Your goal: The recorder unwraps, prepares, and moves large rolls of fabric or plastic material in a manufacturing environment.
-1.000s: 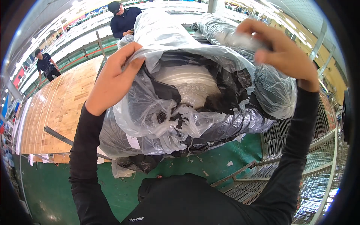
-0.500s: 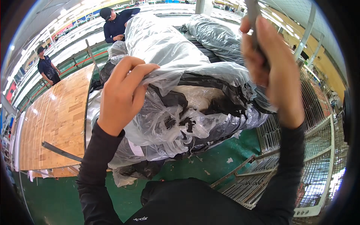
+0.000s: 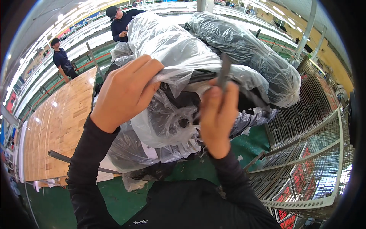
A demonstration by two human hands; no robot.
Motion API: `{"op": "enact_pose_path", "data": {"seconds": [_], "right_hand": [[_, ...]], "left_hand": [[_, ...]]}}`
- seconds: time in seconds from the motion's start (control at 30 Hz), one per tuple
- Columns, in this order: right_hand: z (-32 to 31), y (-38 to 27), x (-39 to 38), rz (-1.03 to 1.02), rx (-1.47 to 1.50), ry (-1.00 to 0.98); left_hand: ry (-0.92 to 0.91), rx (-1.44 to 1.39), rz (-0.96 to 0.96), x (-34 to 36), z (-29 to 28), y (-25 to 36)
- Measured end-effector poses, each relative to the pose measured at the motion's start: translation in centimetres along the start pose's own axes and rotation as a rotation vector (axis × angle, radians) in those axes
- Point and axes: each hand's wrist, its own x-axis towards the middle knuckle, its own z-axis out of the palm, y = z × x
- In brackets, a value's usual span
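Observation:
Large rolls in clear plastic film lie in front of me. The nearest roll's end (image 3: 167,126) is loosely bunched and torn, with black plastic showing beneath the clear layer. My left hand (image 3: 127,89) pinches a raised edge of the clear plastic film (image 3: 177,76) between thumb and fingers. Close to the torn opening, my right hand (image 3: 217,114) is closed round a dark grey, flat, blade-like tool (image 3: 225,70) that points upward. Motion blurs the tool and the hand, so its exact kind and whether it touches the film cannot be made out.
Another wrapped roll (image 3: 244,49) lies at the back right. A wooden-topped table (image 3: 61,118) stands at left, metal wire racks (image 3: 301,114) at right. Two people (image 3: 64,61) (image 3: 121,24) stand beyond. Plastic scraps dot the green floor (image 3: 183,171).
My right hand has come down and to the left with the grey tool, from high on the right to the roll's torn end. My left hand still grips the film.

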Motion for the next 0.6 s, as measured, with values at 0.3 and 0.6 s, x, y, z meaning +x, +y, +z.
{"op": "enact_pose_path", "data": {"seconds": [0.3, 0.6], "right_hand": [[-12.3, -12.8, 11.7, -0.796, -0.886, -0.62], [0.2, -18.5, 16.3, -0.927, -1.472, -1.459]], "left_hand": [[-0.12, -0.245, 0.027, 0.4, 0.1, -2.2], [-0.005, -0.319, -0.075, 2.2, 1.5, -1.6]]}}
